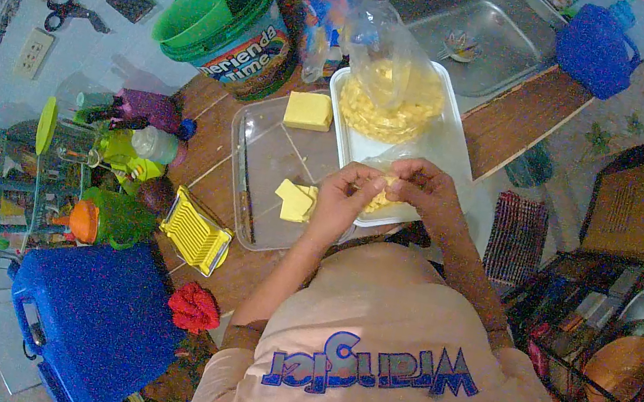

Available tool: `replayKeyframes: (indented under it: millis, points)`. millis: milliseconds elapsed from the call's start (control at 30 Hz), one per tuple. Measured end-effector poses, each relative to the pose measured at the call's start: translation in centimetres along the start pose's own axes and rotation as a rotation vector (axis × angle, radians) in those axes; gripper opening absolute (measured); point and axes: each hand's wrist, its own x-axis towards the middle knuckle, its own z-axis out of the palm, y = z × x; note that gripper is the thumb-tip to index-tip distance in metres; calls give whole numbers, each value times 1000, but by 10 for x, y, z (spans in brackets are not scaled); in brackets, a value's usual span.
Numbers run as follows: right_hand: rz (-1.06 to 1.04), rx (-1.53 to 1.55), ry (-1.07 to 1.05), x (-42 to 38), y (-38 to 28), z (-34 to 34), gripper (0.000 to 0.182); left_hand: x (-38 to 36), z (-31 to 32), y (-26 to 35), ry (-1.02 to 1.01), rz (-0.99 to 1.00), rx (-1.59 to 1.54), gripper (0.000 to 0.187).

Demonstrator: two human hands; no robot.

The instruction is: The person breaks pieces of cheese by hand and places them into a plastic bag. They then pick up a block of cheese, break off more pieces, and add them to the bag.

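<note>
My left hand (349, 194) and my right hand (427, 191) meet over the near end of a white tray (457, 130), fingertips pinched together on a small pale yellow piece (391, 182), mostly covered by the fingers. Under them lie more pale yellow bits and some clear plastic. At the tray's far end is a heap of pale yellow pieces (383, 117) with a clear plastic bag (379, 36) over it. Left of it, a clear plastic tray (262, 127) holds a yellow cheese block (309, 111), cheese slices (295, 201) and a knife (247, 189).
Left of the trays lie a yellow wire slicer (196, 231) and a red cloth (194, 307). A blue cooler box (92, 324) stands nearer. Behind are a labelled bucket (248, 57) with a green dipper (199, 17) and a metal sink (481, 66). A dish rack (608, 377) stands right.
</note>
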Motion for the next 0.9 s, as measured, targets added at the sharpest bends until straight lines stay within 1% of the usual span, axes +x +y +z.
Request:
replayKeyframes:
  millis: [100, 167, 200, 267, 367, 400, 467, 500, 667, 767, 900]
  points:
    - [13, 5, -9, 1, 1, -3, 24, -1, -1, 8, -6, -3, 43, 15]
    - [24, 19, 2, 0, -2, -1, 26, -1, -1, 8, 2, -50, -5, 14]
    - [2, 15, 1, 0, -2, 0, 27, -2, -1, 7, 6, -73, -29, 14]
    - [-43, 7, -1, -1, -2, 0, 28, -2, -1, 6, 20, -60, -34, 14]
    - [-77, -110, 15, 1, 0, -1, 28, -1, -1, 0, 43, -70, -57, 14]
    - [-55, -100, 21, 0, -3, 0, 28, 0, -1, -1, 51, -78, -67, 14]
    - [-10, -78, 34, -2, -9, 2, 27, 1, 1, 0, 52, 1, -30, 16]
    - [-21, -91, 28, -1, -9, 0, 27, 1, 1, 1, 52, 40, -10, 17]
    - [-118, -178, 26, 1, 2, -3, 28, 2, 0, 0, 0, -7, 19, 14]
    - [-146, -208, 37, 0, 4, -3, 25, 1, 1, 1, -27, -46, 28, 15]
    - [-62, -148, 28, -2, -3, -1, 30, -2, 3, 10, -40, -61, 16, 16]
